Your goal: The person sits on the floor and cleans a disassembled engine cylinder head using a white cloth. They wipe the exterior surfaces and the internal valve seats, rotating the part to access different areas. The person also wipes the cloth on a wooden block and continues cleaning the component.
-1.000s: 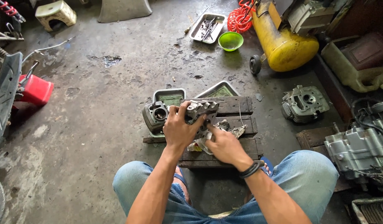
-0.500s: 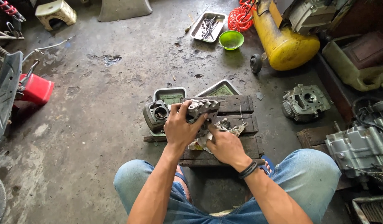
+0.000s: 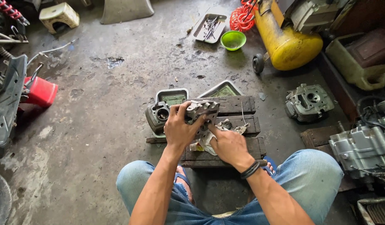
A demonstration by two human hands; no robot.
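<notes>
Left hand (image 3: 178, 130) is clamped on a grey engine part (image 3: 202, 111), holding it tilted over the wooden blocks (image 3: 238, 106) at centre frame. Right hand (image 3: 228, 144), at four o'clock of the part, presses a crumpled rag (image 3: 203, 141) against its underside, fingers closed on the cloth. Judgement: cleaning appears under way, not finished; the part is not yet set down. A second engine block (image 3: 157, 115) lies at nine o'clock of the part, touching a tray (image 3: 172, 95). Another engine part (image 3: 308, 102) sits well apart at three o'clock, untouched.
</notes>
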